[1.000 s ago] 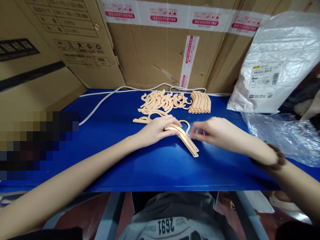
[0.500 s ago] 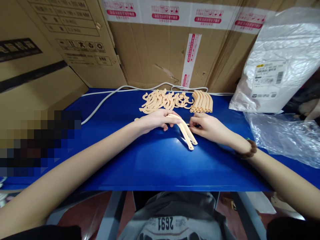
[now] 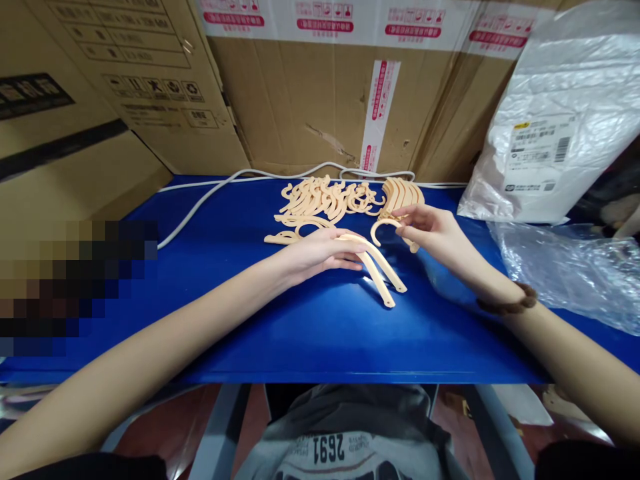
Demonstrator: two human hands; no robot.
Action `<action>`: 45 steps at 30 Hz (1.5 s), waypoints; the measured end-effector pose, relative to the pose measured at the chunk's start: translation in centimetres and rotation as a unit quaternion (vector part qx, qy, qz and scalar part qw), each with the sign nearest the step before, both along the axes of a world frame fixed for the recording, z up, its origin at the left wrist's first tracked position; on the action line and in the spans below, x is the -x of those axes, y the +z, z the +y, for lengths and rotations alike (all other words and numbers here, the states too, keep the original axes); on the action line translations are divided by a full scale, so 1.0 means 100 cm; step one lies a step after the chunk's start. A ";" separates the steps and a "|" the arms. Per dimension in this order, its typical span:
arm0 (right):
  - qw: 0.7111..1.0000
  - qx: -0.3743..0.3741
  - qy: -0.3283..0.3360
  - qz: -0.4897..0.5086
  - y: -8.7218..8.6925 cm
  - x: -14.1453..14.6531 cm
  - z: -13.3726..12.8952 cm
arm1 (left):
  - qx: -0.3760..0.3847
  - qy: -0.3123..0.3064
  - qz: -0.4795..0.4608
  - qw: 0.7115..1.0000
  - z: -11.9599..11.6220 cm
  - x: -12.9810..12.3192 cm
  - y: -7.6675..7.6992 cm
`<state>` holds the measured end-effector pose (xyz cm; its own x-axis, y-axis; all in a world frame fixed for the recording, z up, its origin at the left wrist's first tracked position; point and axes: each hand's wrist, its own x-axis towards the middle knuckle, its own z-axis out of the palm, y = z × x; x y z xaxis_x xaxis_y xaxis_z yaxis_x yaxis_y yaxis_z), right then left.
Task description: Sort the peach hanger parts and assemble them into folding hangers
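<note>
My left hand (image 3: 320, 255) is closed around the upper ends of two curved, pale beige hanger arms (image 3: 384, 275), whose free ends slant down to the right above the table. Between the thumb and fingers of my right hand (image 3: 433, 233) is a matching hanger hook (image 3: 376, 233), its round curve pointing left. Behind my hands lies a loose pile of hooks (image 3: 320, 199). To its right, a row of hanger arms (image 3: 406, 192) is stacked side by side, partly covered by my right hand. Beyond my left wrist lie more flat hanger pieces (image 3: 281, 237).
The blue table (image 3: 280, 333) ends at a front edge near my lap. Cardboard boxes (image 3: 290, 100) stand along the back and left, with a white cable (image 3: 200, 210) before them. At right are a white parcel bag (image 3: 540, 147) and crumpled clear plastic (image 3: 565, 273).
My right hand has lifted and turned, bringing the hook into view. The hanger arms in my left hand have shifted slightly right and spread apart. The hanger pieces behind my left hand show more.
</note>
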<state>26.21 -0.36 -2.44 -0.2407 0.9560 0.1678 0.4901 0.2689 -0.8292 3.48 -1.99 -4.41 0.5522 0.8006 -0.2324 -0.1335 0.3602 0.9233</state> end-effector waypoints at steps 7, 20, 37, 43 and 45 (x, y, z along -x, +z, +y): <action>0.980 0.077 -0.013 0.181 -0.001 0.009 -0.011 | -0.014 0.148 0.098 0.984 -0.004 -0.003 0.001; 0.954 0.137 -0.005 0.267 -0.019 0.011 -0.013 | -0.185 0.102 0.228 0.951 -0.003 0.002 0.002; 0.932 0.200 0.028 0.300 -0.021 0.019 -0.014 | -0.529 -0.020 0.588 0.612 -0.026 0.000 0.008; 0.927 0.207 0.011 0.312 -0.017 0.015 -0.014 | -0.539 -0.023 0.570 0.620 -0.021 0.003 0.002; 0.926 0.208 0.011 0.314 -0.016 0.014 -0.014 | -0.542 -0.022 0.565 0.621 -0.020 0.004 0.001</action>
<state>24.78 -1.76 -4.07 -0.2407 0.9654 -0.0998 -0.1254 -0.1328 -0.9832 3.10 -4.02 -4.26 0.5544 0.8145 0.1710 0.8087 -0.5757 0.1202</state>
